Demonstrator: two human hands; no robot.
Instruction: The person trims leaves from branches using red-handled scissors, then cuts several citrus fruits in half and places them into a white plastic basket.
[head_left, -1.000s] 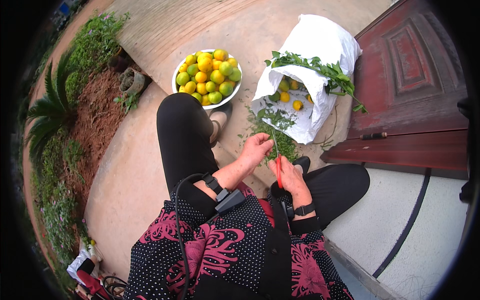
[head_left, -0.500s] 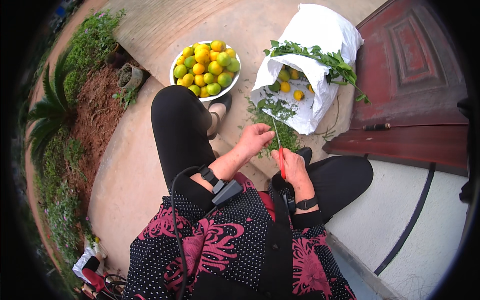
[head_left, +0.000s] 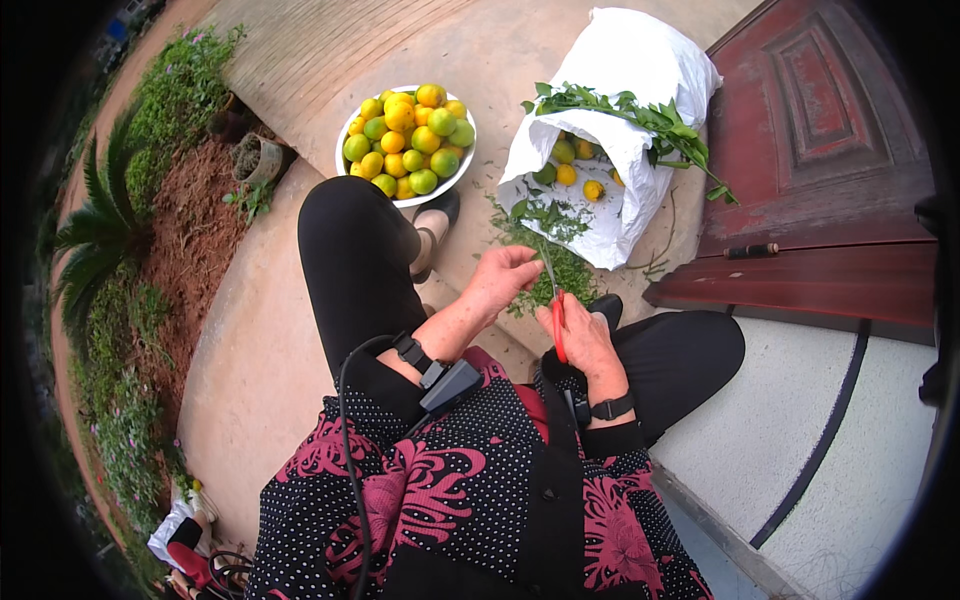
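My right hand (head_left: 588, 340) is closed around the red handles of a pair of scissors (head_left: 559, 335), whose metal blades point up and away from me. Just left of the blades, my left hand (head_left: 500, 280) is closed in a pinch, thumb against fingers. What lies between those fingertips is too small to make out. Past both hands, cut green leaves (head_left: 568, 272) are heaped on the ground. The mouth of a white woven bag (head_left: 650, 60) faces me, with several yellow and green citrus fruits (head_left: 566, 174) inside and a leafy branch (head_left: 655, 118) across its top.
A white bowl (head_left: 463, 164) piled with citrus fruits (head_left: 398, 117) stands beyond my left knee (head_left: 345, 225). To the right is a dark red wooden door (head_left: 815, 120). Plants and a flower pot (head_left: 262, 160) line the left edge. Part of another person (head_left: 190, 545) shows at lower left.
The scissors have come back slightly toward me, and my left fingertips have shifted a little to the left. The view has moved slightly too. The fruits and the bag look unchanged.
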